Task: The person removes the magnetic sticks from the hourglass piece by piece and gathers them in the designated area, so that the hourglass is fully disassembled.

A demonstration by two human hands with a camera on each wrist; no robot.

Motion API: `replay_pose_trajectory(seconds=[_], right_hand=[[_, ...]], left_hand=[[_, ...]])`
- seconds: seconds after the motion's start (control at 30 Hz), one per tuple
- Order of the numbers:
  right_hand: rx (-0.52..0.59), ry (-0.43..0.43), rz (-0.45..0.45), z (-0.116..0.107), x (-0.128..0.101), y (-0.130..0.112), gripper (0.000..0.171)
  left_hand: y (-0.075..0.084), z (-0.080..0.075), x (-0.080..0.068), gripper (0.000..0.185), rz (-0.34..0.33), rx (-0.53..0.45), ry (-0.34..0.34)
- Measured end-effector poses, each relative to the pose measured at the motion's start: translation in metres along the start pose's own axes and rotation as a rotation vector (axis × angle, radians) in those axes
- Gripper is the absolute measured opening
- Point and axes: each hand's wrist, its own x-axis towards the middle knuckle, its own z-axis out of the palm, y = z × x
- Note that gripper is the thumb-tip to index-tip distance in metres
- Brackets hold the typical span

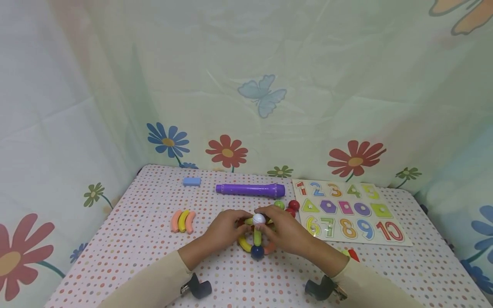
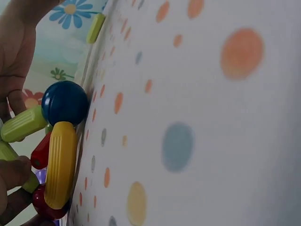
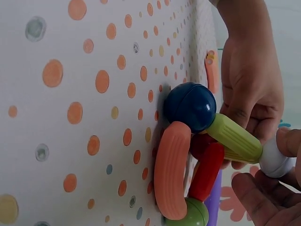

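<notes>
A magnetic ball-and-stick toy stands on the table between both hands. Its white ball (image 1: 259,219) is on top; a blue ball (image 1: 257,251) rests on the table, joined to a yellow curved stick (image 2: 62,165) and an orange curved stick (image 3: 172,170). My left hand (image 1: 228,227) pinches a light green stick (image 2: 31,181) just above a red ball (image 2: 47,203). My right hand (image 1: 289,230) holds the white ball between thumb and fingers. Another green stick (image 3: 235,136) slopes from the white ball to the blue one. The fingers partly hide the far side.
Loose curved sticks (image 1: 182,221) lie to the left. Behind are a light blue block (image 1: 191,182) and a purple tube (image 1: 248,190). A number puzzle board (image 1: 352,212) lies at right, red balls (image 1: 294,205) beside it. Red and green pieces (image 1: 352,255) sit near the right forearm.
</notes>
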Motion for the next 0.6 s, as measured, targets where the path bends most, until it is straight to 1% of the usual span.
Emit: replay_pose_trajectory(seconds=[0.23,0.33,0.4,0.47,0.53,0.6], right_hand=[[-0.016,0.016,0.006,0.0,-0.002,-0.001,0.04],[0.012,0.029,0.015,-0.002,-0.003,-0.002,0.04],[0.025,0.069,0.009,-0.006,-0.004,-0.003,0.039],[0.031,0.136,-0.01,-0.012,-0.003,-0.003,0.039],[0.009,0.212,-0.031,-0.019,-0.003,-0.002,0.04],[-0.015,0.256,-0.035,-0.024,-0.004,0.001,0.041]], left_hand=[[-0.001,-0.001,0.004,0.022,0.015,0.057,0.001],[0.0,-0.002,0.004,0.019,0.007,0.055,-0.011],[0.0,-0.002,0.005,0.018,-0.005,0.05,-0.016],[0.001,-0.003,0.005,0.018,-0.015,0.042,-0.021],[0.001,-0.003,0.006,0.019,-0.025,0.036,-0.025],[0.0,-0.003,0.006,0.019,-0.038,0.026,-0.029]])
